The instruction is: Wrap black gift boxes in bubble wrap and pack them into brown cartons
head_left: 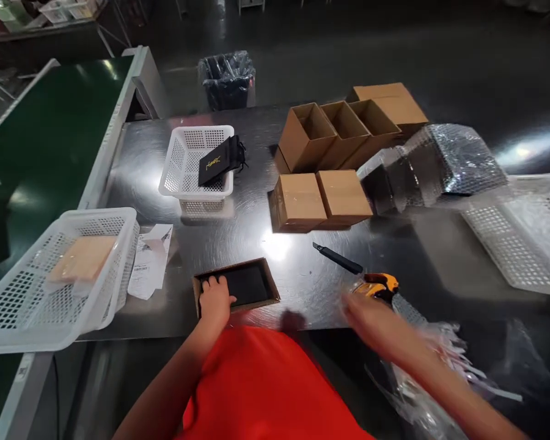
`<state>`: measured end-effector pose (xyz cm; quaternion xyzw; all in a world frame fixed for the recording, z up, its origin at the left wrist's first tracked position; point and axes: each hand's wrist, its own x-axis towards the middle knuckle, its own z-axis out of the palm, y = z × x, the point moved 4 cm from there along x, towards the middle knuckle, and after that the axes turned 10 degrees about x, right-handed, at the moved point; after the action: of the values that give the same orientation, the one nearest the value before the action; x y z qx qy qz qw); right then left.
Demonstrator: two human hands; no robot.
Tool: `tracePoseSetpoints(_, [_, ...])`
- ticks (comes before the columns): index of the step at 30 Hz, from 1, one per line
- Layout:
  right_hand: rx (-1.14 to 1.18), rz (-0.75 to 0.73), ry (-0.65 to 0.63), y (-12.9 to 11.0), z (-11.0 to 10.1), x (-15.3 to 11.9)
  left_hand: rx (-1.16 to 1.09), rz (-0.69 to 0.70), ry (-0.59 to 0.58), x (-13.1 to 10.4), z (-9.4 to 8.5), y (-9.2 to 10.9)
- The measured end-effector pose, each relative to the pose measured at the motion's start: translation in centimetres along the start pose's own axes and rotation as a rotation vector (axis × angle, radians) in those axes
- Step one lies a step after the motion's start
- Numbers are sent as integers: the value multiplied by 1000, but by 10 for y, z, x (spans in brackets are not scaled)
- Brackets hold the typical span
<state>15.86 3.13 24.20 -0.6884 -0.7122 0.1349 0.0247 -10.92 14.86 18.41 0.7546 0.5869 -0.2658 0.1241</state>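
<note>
My left hand [214,299] lies with its fingers spread on a black box [246,285] that sits inside an open cardboard box [271,280] at the table's near edge. Motion blurs my right hand [360,311], and its fingers cannot be made out. Close beside it is an orange and black tape dispenser [381,285]; whether the hand touches it, I cannot tell. A black utility knife [338,257] lies on the metal table just beyond, its blade end pointing to the upper left.
Closed cartons [323,198] and open upright ones [318,137] stand ahead, beside bubble-wrapped boxes [461,159]. One white basket [172,165] holds black pouches; another [123,244] holds a wrapped package. Papers [151,263] lie between. A conveyor [50,122] runs left.
</note>
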Motion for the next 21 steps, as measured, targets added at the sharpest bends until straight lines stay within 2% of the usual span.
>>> tracePoseSetpoints(1, [29,-42,4,-11,-5,16,-17,-15,5,-2,0,1])
tracePoseSetpoints(3, [151,-237,-58,-52,-2,55,-36,-62,29,-7,0,2])
tracePoseSetpoints(5, [284,-519,-219,-102,18,89,-34,-116,71,-15,0,2])
tracePoseSetpoints(6, [291,-612,-284,-123,32,101,-32,-141,92,-19,0,2])
tracePoseSetpoints(8, [245,-683,-362,-145,60,116,-45,-175,112,-27,3,4])
tracePoseSetpoints(10, [176,-682,-375,-145,80,121,-105,-198,104,-32,8,6])
tracePoseSetpoints(12, [118,-695,-381,-134,88,119,-207,-222,92,-34,14,7])
tracePoseSetpoints(16, [29,-707,-383,-116,84,116,-490,-277,92,-33,19,5])
tracePoseSetpoints(21, [9,-720,-341,-122,79,118,-814,-396,140,-21,9,-13])
